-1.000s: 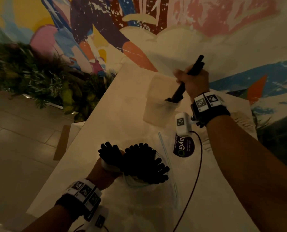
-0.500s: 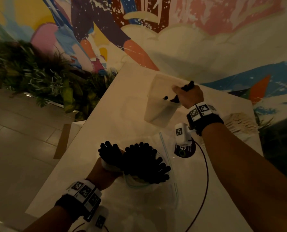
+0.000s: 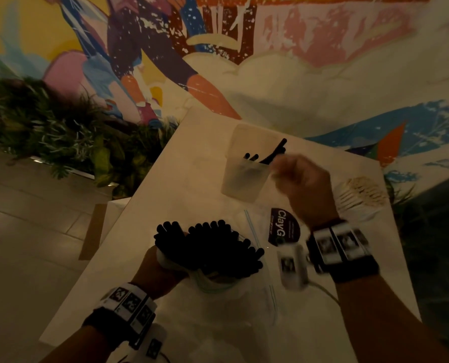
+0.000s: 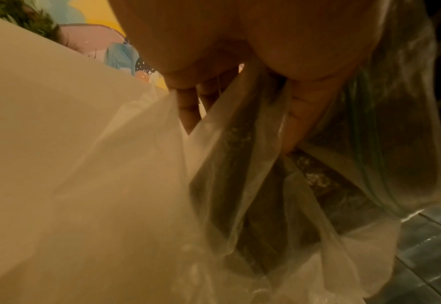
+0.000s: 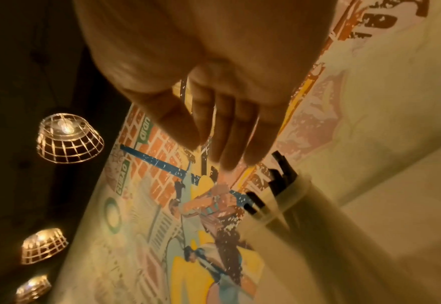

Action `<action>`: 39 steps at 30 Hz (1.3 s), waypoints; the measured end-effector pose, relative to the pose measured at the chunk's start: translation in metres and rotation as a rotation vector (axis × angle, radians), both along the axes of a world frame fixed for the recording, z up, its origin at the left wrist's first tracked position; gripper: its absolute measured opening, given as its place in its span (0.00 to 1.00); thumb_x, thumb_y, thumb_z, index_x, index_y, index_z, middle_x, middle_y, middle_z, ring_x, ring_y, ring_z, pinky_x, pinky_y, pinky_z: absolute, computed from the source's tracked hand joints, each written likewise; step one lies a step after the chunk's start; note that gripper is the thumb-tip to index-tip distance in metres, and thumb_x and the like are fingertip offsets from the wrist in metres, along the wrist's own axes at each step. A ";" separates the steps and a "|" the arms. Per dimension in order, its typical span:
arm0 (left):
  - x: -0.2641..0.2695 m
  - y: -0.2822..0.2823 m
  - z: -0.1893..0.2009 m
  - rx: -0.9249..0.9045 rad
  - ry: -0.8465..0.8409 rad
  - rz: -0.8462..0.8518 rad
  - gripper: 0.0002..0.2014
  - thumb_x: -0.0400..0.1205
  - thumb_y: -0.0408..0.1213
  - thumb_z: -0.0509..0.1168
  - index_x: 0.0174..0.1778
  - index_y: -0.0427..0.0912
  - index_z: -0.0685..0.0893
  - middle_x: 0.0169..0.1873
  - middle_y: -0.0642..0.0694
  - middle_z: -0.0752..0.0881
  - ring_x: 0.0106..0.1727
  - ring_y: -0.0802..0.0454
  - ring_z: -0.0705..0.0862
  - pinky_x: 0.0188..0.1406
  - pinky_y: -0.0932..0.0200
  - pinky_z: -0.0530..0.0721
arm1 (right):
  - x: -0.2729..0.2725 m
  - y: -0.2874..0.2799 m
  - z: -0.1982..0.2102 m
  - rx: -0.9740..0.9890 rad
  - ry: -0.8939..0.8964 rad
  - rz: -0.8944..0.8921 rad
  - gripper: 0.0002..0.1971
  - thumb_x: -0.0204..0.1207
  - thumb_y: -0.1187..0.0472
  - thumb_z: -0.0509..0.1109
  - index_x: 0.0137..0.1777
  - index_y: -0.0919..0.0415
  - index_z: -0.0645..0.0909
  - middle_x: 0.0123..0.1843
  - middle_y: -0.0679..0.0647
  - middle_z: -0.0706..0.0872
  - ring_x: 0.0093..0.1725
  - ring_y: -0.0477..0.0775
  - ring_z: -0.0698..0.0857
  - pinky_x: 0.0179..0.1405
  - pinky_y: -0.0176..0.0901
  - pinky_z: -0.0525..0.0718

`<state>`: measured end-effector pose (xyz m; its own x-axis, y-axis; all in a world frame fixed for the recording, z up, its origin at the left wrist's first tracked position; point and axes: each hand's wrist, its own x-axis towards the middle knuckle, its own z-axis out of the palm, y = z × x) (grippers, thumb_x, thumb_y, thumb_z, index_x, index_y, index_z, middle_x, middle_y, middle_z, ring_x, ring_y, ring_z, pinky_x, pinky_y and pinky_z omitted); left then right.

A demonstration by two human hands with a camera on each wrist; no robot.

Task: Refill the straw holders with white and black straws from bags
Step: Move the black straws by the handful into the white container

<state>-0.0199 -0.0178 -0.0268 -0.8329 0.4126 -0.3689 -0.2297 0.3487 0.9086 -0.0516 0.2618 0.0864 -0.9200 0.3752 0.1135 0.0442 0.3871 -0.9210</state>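
Note:
A translucent straw holder [image 3: 244, 174] stands at the far middle of the white table [image 3: 165, 184], with a few black straws [image 3: 270, 155] leaning in it. The same holder [image 5: 300, 207] and straws [image 5: 281, 174] show in the right wrist view. My right hand [image 3: 296, 179] hovers blurred just right of the holder, fingers [image 5: 230, 131] straight and empty. My left hand [image 3: 160, 268] grips a clear plastic bag [image 4: 240, 164] full of black straws [image 3: 210, 247] near the table's front.
A bundle of white straws [image 3: 359, 192] lies at the right edge of the table. A dark round ClayGo sticker [image 3: 283, 229] lies between the bag and the holder. Plants [image 3: 47, 132] line the floor to the left, under a painted wall.
My right hand lowered a few black straws into the holder, let go of them and drew back toward me. The left hand kept still with the bag.

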 end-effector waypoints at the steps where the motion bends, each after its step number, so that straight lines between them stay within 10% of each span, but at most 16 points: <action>1: 0.000 -0.003 0.004 0.077 0.012 0.017 0.37 0.59 0.35 0.83 0.59 0.21 0.76 0.46 0.40 0.82 0.50 0.44 0.81 0.62 0.44 0.79 | 0.022 -0.008 -0.002 -0.106 -0.058 0.147 0.21 0.72 0.79 0.65 0.56 0.54 0.81 0.53 0.55 0.86 0.50 0.52 0.86 0.52 0.51 0.85; 3: -0.011 -0.005 0.017 0.098 0.048 0.060 0.66 0.37 0.57 0.84 0.71 0.34 0.69 0.55 0.44 0.79 0.56 0.51 0.81 0.63 0.48 0.81 | 0.061 -0.017 -0.011 -0.307 -0.164 0.341 0.32 0.63 0.81 0.59 0.63 0.51 0.76 0.62 0.55 0.83 0.55 0.54 0.85 0.53 0.50 0.85; 6: -0.019 -0.021 0.027 0.152 0.288 -0.026 0.69 0.45 0.46 0.86 0.79 0.55 0.51 0.71 0.61 0.68 0.68 0.74 0.73 0.59 0.73 0.80 | 0.096 -0.021 -0.025 -0.373 -0.227 0.430 0.48 0.49 0.75 0.61 0.74 0.46 0.66 0.73 0.48 0.76 0.70 0.49 0.79 0.62 0.47 0.82; 10: -0.027 -0.022 0.046 0.220 0.338 -0.114 0.68 0.44 0.49 0.86 0.78 0.65 0.52 0.74 0.62 0.69 0.73 0.66 0.70 0.64 0.68 0.78 | 0.113 -0.042 -0.049 -0.399 -0.246 0.413 0.51 0.59 0.81 0.69 0.76 0.38 0.60 0.76 0.43 0.72 0.74 0.44 0.73 0.66 0.46 0.80; 15: -0.023 0.007 0.050 0.136 0.389 -0.184 0.49 0.48 0.46 0.84 0.66 0.66 0.70 0.57 0.60 0.82 0.58 0.60 0.83 0.57 0.61 0.86 | 0.101 -0.073 -0.065 -0.338 -0.086 0.187 0.35 0.70 0.78 0.73 0.71 0.47 0.70 0.65 0.46 0.83 0.66 0.44 0.82 0.64 0.43 0.82; 19: -0.018 0.006 0.042 0.149 0.412 -0.099 0.40 0.48 0.51 0.81 0.58 0.64 0.76 0.56 0.64 0.83 0.56 0.68 0.82 0.50 0.78 0.80 | 0.102 -0.077 -0.066 -0.302 -0.040 0.141 0.24 0.73 0.76 0.72 0.62 0.50 0.79 0.59 0.43 0.86 0.61 0.39 0.84 0.59 0.33 0.82; 26: -0.020 -0.006 0.029 0.149 0.475 0.014 0.29 0.51 0.52 0.77 0.50 0.64 0.79 0.53 0.61 0.84 0.53 0.65 0.84 0.49 0.77 0.80 | 0.106 -0.076 -0.070 -0.318 -0.003 0.076 0.11 0.72 0.71 0.74 0.50 0.56 0.82 0.46 0.48 0.90 0.50 0.43 0.88 0.48 0.33 0.85; 39: -0.022 -0.006 0.015 0.226 0.528 0.053 0.17 0.59 0.47 0.70 0.44 0.58 0.80 0.47 0.53 0.85 0.44 0.57 0.85 0.45 0.68 0.82 | 0.098 -0.070 -0.075 -0.305 -0.086 0.173 0.16 0.68 0.77 0.73 0.42 0.56 0.75 0.46 0.62 0.84 0.49 0.59 0.83 0.54 0.54 0.85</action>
<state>-0.0419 -0.0237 -0.0123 -0.9018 0.3856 0.1953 0.2639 0.1332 0.9553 0.0461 0.1921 0.0111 -0.9742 0.2177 -0.0599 0.0841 0.1038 -0.9910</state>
